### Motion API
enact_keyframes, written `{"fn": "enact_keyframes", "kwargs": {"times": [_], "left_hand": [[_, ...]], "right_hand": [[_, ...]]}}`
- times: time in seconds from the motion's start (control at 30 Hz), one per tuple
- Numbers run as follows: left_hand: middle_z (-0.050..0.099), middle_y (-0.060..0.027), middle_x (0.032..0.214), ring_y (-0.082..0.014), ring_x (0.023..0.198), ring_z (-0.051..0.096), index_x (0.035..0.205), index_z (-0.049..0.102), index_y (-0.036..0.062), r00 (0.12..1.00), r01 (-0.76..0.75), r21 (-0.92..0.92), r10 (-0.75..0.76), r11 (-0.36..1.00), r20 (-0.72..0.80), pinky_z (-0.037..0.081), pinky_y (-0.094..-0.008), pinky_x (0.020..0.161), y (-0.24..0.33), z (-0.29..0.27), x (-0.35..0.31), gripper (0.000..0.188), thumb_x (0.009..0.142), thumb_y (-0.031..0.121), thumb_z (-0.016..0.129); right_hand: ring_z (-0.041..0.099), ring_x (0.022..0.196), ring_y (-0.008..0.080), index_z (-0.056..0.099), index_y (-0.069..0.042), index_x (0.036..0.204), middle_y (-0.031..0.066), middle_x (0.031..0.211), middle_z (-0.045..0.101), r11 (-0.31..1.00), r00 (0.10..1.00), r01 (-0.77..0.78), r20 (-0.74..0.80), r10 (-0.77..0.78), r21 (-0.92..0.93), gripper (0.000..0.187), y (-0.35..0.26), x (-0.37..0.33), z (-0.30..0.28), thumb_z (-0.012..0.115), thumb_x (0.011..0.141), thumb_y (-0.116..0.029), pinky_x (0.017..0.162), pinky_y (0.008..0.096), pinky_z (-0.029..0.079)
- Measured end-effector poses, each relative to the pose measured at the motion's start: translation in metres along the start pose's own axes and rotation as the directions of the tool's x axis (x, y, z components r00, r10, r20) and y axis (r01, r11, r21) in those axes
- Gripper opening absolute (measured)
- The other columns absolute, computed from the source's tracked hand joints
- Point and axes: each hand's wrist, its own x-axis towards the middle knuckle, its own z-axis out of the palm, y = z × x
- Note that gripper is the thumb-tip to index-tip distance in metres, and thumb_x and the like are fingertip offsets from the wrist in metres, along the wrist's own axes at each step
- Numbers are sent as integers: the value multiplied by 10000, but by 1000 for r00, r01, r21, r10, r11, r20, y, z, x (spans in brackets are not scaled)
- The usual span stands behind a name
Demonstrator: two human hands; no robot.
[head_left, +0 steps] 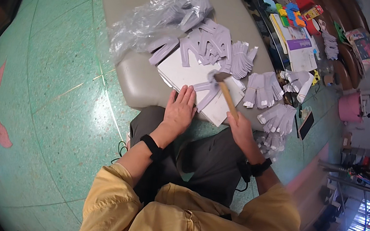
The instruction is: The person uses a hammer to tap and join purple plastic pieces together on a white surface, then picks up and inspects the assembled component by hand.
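My right hand is closed round the wooden handle of a hammer. The hammer's head, partly blurred, is over a folded lilac strip on a white board. My left hand lies flat near the board's front edge, fingers stretched out and the fingertips close to the strip's left end. Beyond both hands, a loose heap of similar lilac strips covers the back of the board. A fanned bundle of strips sits to the right of the heap.
Board and strips rest on a grey padded bench. A clear plastic bag with more strips is at its far left. Several strip bundles line the right side. Farther right are papers, toy blocks and a pink bin.
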Motion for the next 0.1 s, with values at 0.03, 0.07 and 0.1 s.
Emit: {"fn": "enact_keyframes", "kwargs": {"times": [0.03,0.07,0.1], "left_hand": [[299,-97,1431,-241,1342,237,1344,337,23,1000,-9,10,9,1000,-4,186,-445,1084,1,-1,2,539,891,287,456],[300,-94,1432,-241,1343,235,1346,334,25,1000,-18,20,18,1000,-7,182,-448,1086,1,-2,4,543,889,290,459],[302,-93,1431,-240,1343,234,1347,335,28,1000,-18,45,17,999,22,181,-447,1087,1,-3,8,550,883,288,475]], "right_hand": [[548,709,437,533,43,820,264,715,554,997,998,6,-64,-2,77,360,2,-4,-3,567,870,-312,599,448,427],[556,712,434,538,37,827,261,723,558,998,998,-3,-55,0,-58,367,16,-2,-1,560,873,-327,606,452,427],[556,712,434,538,37,827,261,723,558,998,998,-7,-57,4,-56,367,16,-4,-1,560,873,-327,606,452,427]]}}
